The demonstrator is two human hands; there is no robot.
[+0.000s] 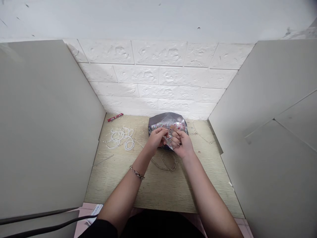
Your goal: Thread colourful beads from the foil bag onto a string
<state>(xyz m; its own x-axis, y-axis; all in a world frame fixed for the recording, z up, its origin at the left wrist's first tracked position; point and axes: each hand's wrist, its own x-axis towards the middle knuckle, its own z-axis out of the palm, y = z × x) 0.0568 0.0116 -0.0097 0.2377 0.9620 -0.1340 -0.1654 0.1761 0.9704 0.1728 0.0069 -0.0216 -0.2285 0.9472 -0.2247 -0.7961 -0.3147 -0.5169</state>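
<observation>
Both hands meet in front of a silvery pouch (167, 118) whose open front holds small glittering pieces, perhaps beads. My left hand (158, 138) has its thumb and index finger pinched together. Close beside it, my right hand (180, 140) is closed, its fingers curled and its tips near the left ones. Whatever the fingertips hold is too small to make out. Below the hands, a thin beaded strand (169, 168) lies in loops on the table (158, 195), partly hidden behind my left wrist.
White beaded strands (129, 142) lie coiled on the left. A red narrow packet (115, 117) rests at the back left. Thin threads (201, 132) lie right of the pouch. Grey panels (49, 125) wall both sides, with a white brick-patterned wall (158, 74) behind.
</observation>
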